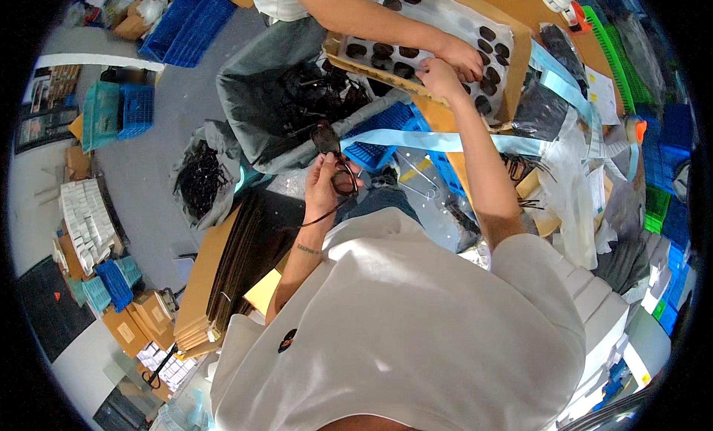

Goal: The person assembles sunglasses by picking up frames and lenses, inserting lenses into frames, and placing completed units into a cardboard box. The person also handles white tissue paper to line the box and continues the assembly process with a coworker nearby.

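Hold the glasses (345, 180) softly by the rim, just in front of the white shirt (394, 305), and best not rub or squash the dark part. See the left hand (323, 175) nearly closed, pinching the glasses between thumb and fingers. A bit farther off, look out for the grey bin (249, 119), full of dark frames (319, 93), and try not to catch the glasses on its edge. Farther still, look to the box (518, 74), with dark lenses (382, 49) spread out on a white lining. Find the right hand (440, 78) there, over the near side, partly bent and low by the lenses. Can't tell if gripping one. Best pick up only one thing at a time, by its edge, and go gently. Mind the other worker's hand (462, 57), just beside, so as not to bump it.
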Demonstrator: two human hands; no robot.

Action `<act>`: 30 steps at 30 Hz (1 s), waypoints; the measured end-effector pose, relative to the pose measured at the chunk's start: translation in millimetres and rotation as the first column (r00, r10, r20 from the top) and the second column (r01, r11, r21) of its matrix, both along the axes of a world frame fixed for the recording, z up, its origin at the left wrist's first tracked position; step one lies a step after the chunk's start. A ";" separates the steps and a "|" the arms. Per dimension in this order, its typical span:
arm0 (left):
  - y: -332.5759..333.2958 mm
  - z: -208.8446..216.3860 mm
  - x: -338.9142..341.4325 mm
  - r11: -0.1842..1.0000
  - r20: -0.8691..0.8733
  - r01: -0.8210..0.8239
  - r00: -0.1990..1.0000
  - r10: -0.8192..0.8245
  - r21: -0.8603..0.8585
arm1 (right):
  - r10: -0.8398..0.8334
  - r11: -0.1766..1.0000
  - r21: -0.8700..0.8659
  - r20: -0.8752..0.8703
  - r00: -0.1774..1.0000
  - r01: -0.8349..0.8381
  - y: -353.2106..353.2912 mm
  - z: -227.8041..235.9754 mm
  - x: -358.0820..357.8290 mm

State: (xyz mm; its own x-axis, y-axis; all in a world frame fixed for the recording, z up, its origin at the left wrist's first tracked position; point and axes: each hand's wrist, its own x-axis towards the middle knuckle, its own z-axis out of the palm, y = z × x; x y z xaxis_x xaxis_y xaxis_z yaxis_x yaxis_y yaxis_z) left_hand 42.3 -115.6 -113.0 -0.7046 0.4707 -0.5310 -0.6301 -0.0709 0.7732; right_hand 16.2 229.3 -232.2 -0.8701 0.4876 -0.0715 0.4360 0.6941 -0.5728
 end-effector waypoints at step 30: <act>121.3 -10.2 55.0 0.954 -0.614 0.295 0.743 -0.265 -0.055 | -0.556 0.698 -0.699 -0.394 0.732 0.155 -161.6 109.6 144.9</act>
